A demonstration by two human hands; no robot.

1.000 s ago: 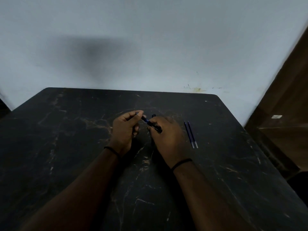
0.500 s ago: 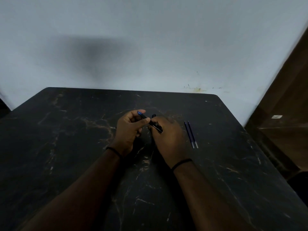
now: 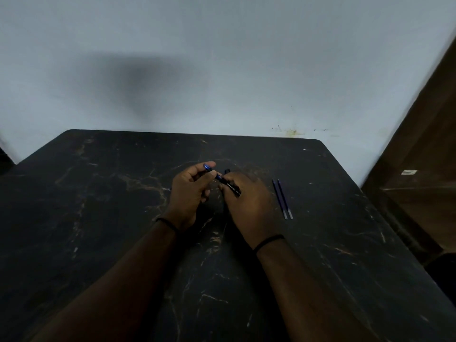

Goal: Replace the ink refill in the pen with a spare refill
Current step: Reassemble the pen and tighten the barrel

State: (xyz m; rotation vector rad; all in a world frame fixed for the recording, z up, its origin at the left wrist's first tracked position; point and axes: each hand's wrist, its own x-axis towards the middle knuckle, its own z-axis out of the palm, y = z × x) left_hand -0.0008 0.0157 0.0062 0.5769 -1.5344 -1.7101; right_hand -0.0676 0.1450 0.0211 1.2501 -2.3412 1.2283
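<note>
A black pen (image 3: 232, 189) with white lettering and a blue front end is held between both hands over the middle of the dark marble table (image 3: 98, 218). My right hand (image 3: 249, 206) grips its black barrel. My left hand (image 3: 191, 193) pinches the blue end (image 3: 208, 167) between thumb and fingers. Two thin blue spare refills (image 3: 282, 199) lie side by side on the table, a little to the right of my right hand. A small dark piece (image 3: 227, 171) shows just behind my right hand; what it is cannot be told.
A pale wall rises right behind the table's far edge (image 3: 197, 134). A brown wooden door or cabinet (image 3: 419, 169) stands past the table's right edge. Both wrists wear thin black bands.
My left hand has shifted slightly along the pen's blue end, which now sticks out further past its fingers. The right hand and the refills stay where they were.
</note>
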